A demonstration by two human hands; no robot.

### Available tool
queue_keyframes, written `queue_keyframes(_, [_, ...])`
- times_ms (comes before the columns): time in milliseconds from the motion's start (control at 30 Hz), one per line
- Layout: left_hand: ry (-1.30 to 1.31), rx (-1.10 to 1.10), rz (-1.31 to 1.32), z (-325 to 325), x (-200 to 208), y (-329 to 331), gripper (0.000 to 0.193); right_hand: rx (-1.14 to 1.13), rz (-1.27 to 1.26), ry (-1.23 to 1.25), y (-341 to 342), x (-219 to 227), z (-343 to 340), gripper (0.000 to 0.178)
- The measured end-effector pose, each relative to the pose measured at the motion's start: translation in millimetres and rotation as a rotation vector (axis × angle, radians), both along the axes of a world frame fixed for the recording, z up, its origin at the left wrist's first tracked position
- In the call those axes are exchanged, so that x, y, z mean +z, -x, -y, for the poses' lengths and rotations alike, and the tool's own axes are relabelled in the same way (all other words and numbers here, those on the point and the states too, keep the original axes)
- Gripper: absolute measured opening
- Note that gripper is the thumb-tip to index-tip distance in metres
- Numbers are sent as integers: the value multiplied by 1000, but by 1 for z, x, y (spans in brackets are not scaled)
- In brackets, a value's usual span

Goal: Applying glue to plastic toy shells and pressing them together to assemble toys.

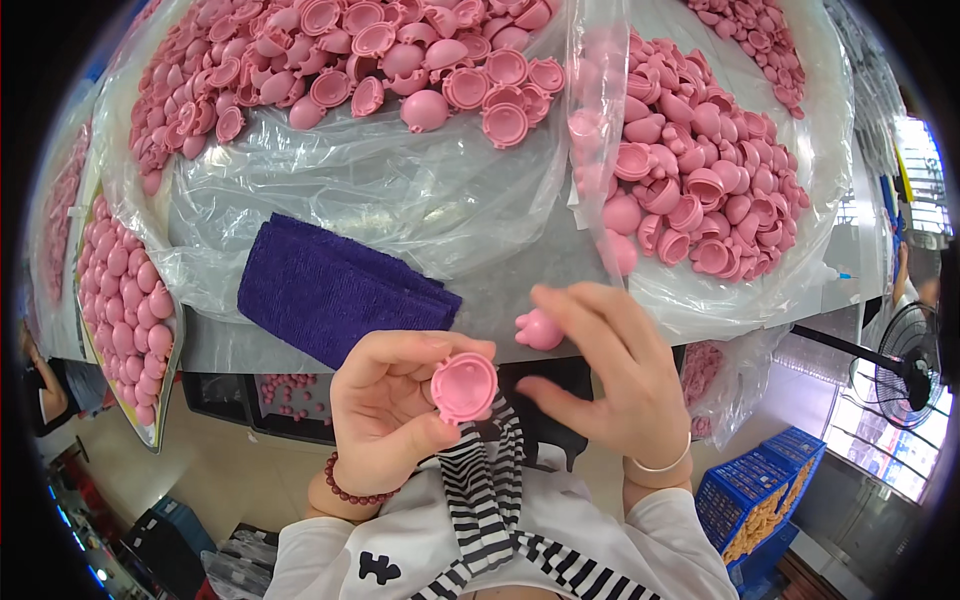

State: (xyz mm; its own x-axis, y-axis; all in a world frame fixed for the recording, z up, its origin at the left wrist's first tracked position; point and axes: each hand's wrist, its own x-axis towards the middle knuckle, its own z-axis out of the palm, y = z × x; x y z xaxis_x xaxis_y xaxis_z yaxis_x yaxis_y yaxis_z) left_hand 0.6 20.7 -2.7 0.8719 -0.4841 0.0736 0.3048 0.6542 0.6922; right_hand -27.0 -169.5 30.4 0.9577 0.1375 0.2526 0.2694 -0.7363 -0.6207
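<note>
My left hand [380,410] pinches a round, hollow pink plastic half-shell [465,387] between thumb and fingers, its open side facing up. Thumb and fingers spread apart, my right hand [632,385] hovers at the table's near edge with nothing gripped. Just beyond its fingers is a small pink rounded piece [540,330] with little knobs on one side; whether a fingertip touches it I cannot tell. A folded dark purple cloth [335,285] lies on the grey table beyond my left hand.
Heaps of pink half-shells [400,60] and of pink pieces [710,190] lie on clear plastic sheeting [380,190]. A tray [160,405] of pink rounded parts stands at left. Blue crates [735,500] and a black fan [905,360] are at right.
</note>
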Motion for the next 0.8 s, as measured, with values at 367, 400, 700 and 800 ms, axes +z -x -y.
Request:
queue_keyframes(367, [-334,13,300,8,6,1,38,88,226,-363,1,0,-7,29])
queue_keyframes(400, [-426,54,360,9,8,0,35,87,226,-365,1,-1,-7,29])
queue_keyframes(700, [-478,23,395,14,5,-5,42,91,344,-249,2,-11,-6,32])
queue_keyframes(800, [-361,4,309,16,3,-2,45,116,346,-333,10,-14,-9,30])
